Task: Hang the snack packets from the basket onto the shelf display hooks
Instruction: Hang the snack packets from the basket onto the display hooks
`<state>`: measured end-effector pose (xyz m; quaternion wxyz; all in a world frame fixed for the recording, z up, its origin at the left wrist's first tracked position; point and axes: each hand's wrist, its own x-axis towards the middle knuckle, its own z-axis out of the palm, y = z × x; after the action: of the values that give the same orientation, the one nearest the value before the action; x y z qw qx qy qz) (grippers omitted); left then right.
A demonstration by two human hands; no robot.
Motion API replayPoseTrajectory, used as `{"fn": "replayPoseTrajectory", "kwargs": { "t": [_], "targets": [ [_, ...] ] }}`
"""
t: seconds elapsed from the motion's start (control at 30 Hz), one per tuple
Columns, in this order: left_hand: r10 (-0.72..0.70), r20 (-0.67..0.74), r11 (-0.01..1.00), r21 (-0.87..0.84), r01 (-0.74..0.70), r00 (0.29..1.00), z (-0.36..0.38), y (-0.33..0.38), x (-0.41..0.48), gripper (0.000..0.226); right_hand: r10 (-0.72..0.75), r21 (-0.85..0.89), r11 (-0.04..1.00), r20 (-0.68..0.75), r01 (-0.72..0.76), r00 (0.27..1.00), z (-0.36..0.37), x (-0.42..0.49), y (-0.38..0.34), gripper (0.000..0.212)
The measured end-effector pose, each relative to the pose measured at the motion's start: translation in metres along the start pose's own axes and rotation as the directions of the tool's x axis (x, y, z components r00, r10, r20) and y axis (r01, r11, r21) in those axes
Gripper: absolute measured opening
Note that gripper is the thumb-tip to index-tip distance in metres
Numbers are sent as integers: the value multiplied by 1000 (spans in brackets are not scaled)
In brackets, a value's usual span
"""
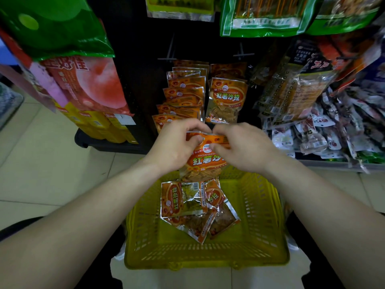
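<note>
- The shelf display (208, 49), far and centre, already carries two rows of orange snack packets: a full overlapping row on the left hook (183, 90) and what looks like a shorter row on the right hook (228, 97). Much of the hanging appears done.
- The yellow basket (260, 226) sits near, on the floor below the hands. Its bottom is mostly bare, which suggests the job is in its later part.
- A few packets in the basket (193, 207) lie in a loose heap at its far middle, three or four as far as I can tell. These are left to hang.
- The held packet (205, 159) hangs upright over the basket's far edge, just short of the hooks and not yet on one.
- The left hand (177, 144) pinches its top left corner, fingers curled closed on it.
- The right hand (243, 147) pinches the top right edge likewise.
</note>
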<state>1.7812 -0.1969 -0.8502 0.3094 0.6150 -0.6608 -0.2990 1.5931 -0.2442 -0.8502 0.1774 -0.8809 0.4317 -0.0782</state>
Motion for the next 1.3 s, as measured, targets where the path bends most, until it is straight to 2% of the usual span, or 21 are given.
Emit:
{"fn": "replayPoseTrajectory", "kwargs": {
  "t": [0.13,0.2,0.4,0.5,0.6,0.77,0.97,1.17,1.3],
  "targets": [
    [11,-13,1000,1,-11,1000,6,-1,2,19,44,85,995,44,-47,998,2,1,2,9],
    [-3,-20,999,-44,2,1000,7,-1,2,19,53,93,994,42,-56,998,-2,1,5,13],
    [-73,4,996,42,73,997,0,-8,-1,35,133,-6,991,-64,-134,989,-12,-7,15,11],
    [-150,13,987,59,149,989,3,-19,-4,32,187,-32,981,-114,-191,976,-25,-7,26,11],
    [-209,75,974,111,200,975,13,-29,-8,30,193,-85,974,-161,-208,968,-38,3,34,22],
    [-215,148,956,234,177,965,33,-34,6,30,203,-150,963,-146,-225,968,-44,34,55,28],
    [-249,189,952,228,204,950,77,-55,60,32,237,-139,958,-104,-251,966,-13,78,95,30],
    [-319,278,939,218,265,906,138,-95,117,43,262,-159,952,-26,-262,965,47,130,138,32],
    [-354,276,926,242,291,894,172,-124,155,47,248,-99,963,-29,-250,968,75,164,164,23]
  ]
}}
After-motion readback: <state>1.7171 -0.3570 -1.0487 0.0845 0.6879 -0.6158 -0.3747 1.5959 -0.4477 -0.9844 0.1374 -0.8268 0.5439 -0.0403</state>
